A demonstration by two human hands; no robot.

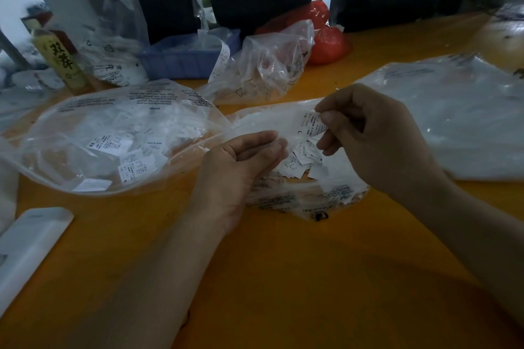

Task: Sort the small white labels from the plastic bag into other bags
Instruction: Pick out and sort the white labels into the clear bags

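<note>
Nearest, at the lower left of the frame, a flat white plastic case (29, 241) lies on the orange wooden table (283, 278). At centre the left hand (241, 164) rests palm-up, fingers loosely straight and holding nothing, beside a heap of small white printed labels (303, 160) on a flat clear plastic bag (312, 198). Just above the heap, the right hand (374, 133) pinches one small white label (313, 125) between thumb and fingers. A label seems to be under inspection; next it needs matching to a bag, perhaps the large clear label-filled bag (113, 136) at left. Farther back sit a blue plastic tray (181, 59) and a red plastic bag (326, 37).
</note>
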